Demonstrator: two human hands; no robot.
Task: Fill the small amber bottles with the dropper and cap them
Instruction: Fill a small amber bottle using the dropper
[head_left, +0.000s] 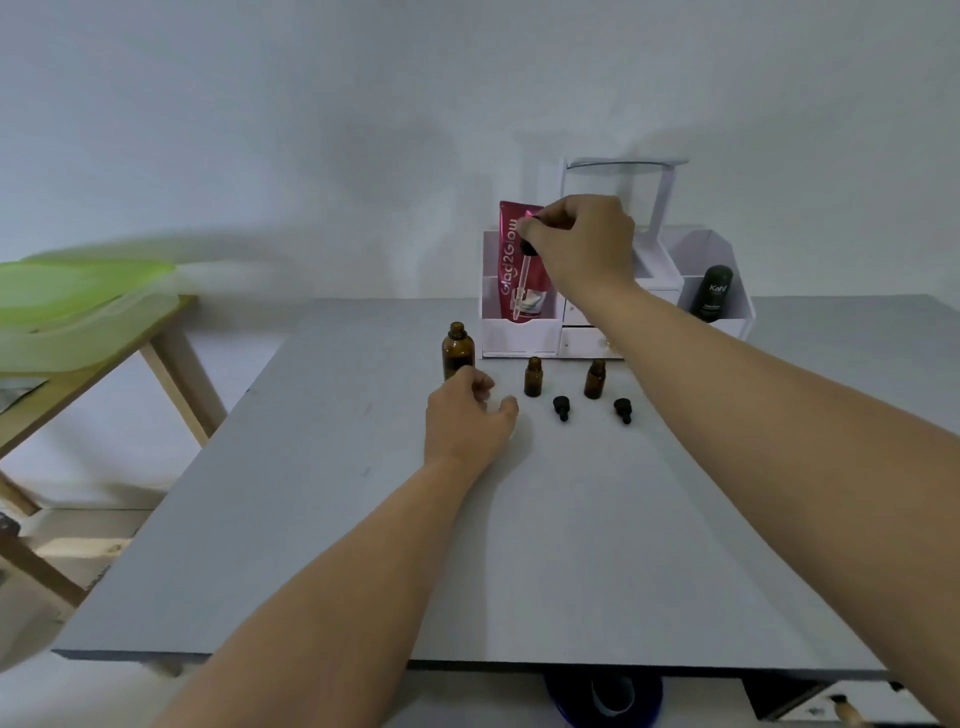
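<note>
The bench (363, 519) is smooth and matt, the bottles (533, 378) glossy amber glass, the dropper (529, 248) and glossy tube (511, 249) at 12 o'clock, the table (176, 384) at 9 o'clock bare wood.

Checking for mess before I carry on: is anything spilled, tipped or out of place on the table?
Nothing stands out. The large amber bottle and both small amber bottles stand upright, uncapped; two black caps lie beside them; no spill shows. The right hand holds the dropper aloft.
</note>
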